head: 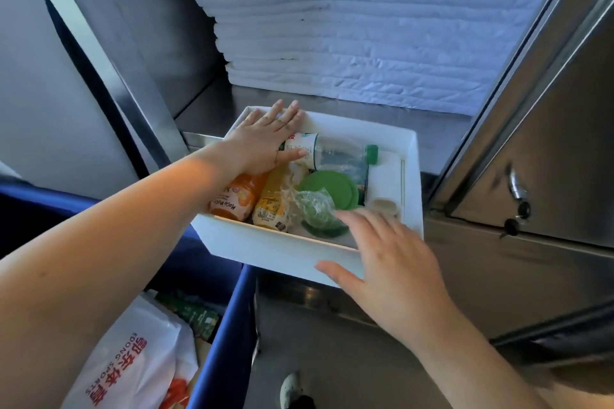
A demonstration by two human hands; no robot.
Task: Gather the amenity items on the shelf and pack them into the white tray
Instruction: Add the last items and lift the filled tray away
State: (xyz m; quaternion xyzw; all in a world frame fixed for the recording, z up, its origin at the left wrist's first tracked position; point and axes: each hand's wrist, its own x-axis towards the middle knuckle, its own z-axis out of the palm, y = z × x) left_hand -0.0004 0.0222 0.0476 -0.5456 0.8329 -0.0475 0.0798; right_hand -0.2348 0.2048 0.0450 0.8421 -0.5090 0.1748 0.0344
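The white tray (282, 251) rests on the steel shelf edge, overhanging toward me. It holds a clear water bottle with a green cap (335, 151), an orange drink bottle (237, 197), a yellow juice bottle (274, 206), a green round lid (327, 189) and crinkled plastic wrap (310, 206). My left hand (269, 139) lies flat with straight fingers over the tray's far left corner, thumb touching the water bottle's label. Over the near right rim, my right hand (388, 259) is spread open, thumb against the tray's front wall.
A tall stack of folded white linen (349, 20) fills the shelf behind the tray. A steel cabinet door with a latch (518, 189) stands open at the right. Below left is a blue cart bin (229, 325) holding a white printed bag (139, 352).
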